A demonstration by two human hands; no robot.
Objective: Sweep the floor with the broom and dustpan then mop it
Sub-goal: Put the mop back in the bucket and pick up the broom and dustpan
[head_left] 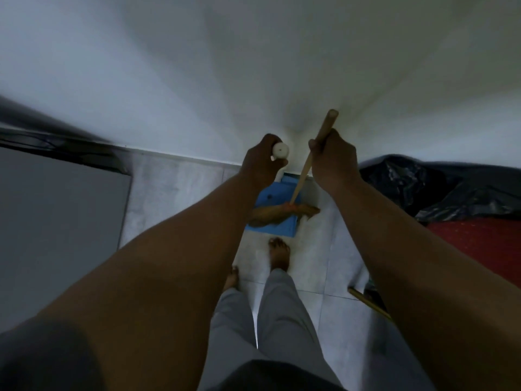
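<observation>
My left hand [260, 159] grips the white top end of the dustpan handle [280, 150]. The blue dustpan [275, 201] rests on the pale tiled floor in the wall corner, below my hands. My right hand [334, 160] is closed around the wooden broom stick [324, 131] near its upper end. The stick slants down to the brown broom head [282, 213], which lies across the dustpan's blue tray. My bare feet [279, 253] stand just behind the pan.
White walls meet in a corner right ahead. A black bin bag [439, 187] over a red bin [479, 244] stands at the right. A dark grey panel [56, 221] fills the left. Another wooden stick [366, 301] pokes in at the right.
</observation>
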